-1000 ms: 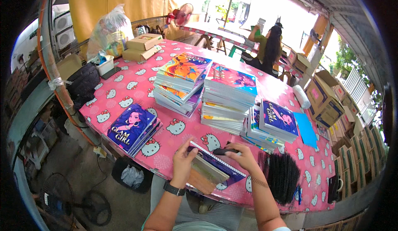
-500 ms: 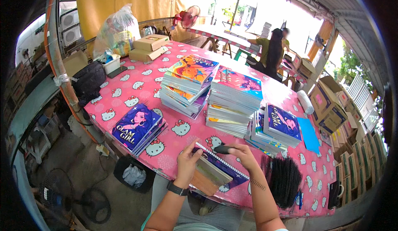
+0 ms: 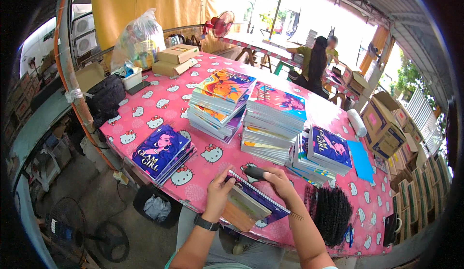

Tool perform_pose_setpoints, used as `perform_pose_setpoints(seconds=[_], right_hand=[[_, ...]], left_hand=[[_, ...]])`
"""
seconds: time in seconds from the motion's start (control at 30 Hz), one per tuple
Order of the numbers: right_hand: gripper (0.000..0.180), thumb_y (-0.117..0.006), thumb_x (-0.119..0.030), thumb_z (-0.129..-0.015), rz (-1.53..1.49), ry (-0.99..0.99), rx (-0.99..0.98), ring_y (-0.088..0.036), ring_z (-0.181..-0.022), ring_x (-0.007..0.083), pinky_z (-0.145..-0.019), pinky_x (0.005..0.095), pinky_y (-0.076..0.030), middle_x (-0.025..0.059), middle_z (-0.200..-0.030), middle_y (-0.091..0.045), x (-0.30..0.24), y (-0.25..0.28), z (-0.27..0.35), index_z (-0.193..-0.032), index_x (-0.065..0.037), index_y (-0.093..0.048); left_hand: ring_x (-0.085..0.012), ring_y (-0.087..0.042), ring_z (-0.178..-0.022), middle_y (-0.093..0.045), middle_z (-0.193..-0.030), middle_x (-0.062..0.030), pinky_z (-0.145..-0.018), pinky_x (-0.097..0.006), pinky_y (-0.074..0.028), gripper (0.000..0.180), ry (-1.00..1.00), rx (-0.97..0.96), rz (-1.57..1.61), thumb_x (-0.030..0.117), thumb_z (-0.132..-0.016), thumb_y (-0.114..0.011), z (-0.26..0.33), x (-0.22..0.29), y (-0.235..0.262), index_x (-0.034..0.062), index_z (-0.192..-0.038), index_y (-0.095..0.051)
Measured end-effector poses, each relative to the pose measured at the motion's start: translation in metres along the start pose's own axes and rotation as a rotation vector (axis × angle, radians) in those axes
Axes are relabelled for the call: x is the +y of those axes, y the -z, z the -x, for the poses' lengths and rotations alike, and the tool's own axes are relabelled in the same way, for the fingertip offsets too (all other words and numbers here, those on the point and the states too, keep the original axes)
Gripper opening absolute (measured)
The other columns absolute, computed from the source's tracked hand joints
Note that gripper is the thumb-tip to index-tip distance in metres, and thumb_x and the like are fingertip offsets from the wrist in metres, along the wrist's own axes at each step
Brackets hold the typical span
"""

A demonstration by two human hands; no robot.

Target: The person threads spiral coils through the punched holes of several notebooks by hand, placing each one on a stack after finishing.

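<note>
Pink table (image 3: 195,191); left hand (image 3: 220,196) grips notebook (image 3: 256,196).

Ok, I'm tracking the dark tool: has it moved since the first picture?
Yes: the dark tool has moved left and slightly farther out against the printed tablecloth.

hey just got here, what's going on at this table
A person's left hand holds a purple spiral notebook at a tilt near the front edge of the pink table. The right hand grips a dark handheld tool close to its coiled edge; whether they touch is unclear. A low notebook pile sits to the left, taller stacks stand beyond the hands, and a black bristly bundle lies to the right.
</note>
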State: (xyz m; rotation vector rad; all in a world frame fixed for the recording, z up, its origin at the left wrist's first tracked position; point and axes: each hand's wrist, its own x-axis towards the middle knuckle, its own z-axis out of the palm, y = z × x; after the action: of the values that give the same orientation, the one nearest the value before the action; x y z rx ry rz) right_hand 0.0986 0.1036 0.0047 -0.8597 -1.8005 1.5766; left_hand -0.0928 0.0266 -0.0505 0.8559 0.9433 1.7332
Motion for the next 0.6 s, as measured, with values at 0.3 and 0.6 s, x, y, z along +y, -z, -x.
perform_pose_setpoints(seconds=[0.3,0.6], right_hand=[[0.035,-0.067,-0.024,-0.079,1.041,0.245,0.209,-0.055,-0.106,0.0264,-0.095,0.0359,-0.040,0.0105,-0.120,-0.058,0.049,0.046,0.035,-0.110,-0.007,-0.063],[0.026,-0.069,-0.016,-0.079,0.637,0.269,0.310,-0.058,-0.075,0.0206,-0.066,0.0312,-0.048,0.0097,-0.085,-0.055,-0.097,-0.040,0.076,-0.098,-0.001,-0.059]], left_hand=[[-0.0103,-0.051,-0.093,-0.059,-0.105,-0.0029,-0.083,-0.024,-0.040,0.032,0.020,-0.078,-0.151,0.006,-0.085,-0.059,-0.005,0.007,0.003,0.0048,-0.116,-0.060],[-0.0096,-0.058,-0.079,-0.062,-0.087,-0.0034,-0.073,-0.023,-0.046,0.019,-0.171,-0.378,-0.384,-0.004,-0.074,-0.069,0.015,0.073,-0.058,0.0014,-0.092,-0.064]])
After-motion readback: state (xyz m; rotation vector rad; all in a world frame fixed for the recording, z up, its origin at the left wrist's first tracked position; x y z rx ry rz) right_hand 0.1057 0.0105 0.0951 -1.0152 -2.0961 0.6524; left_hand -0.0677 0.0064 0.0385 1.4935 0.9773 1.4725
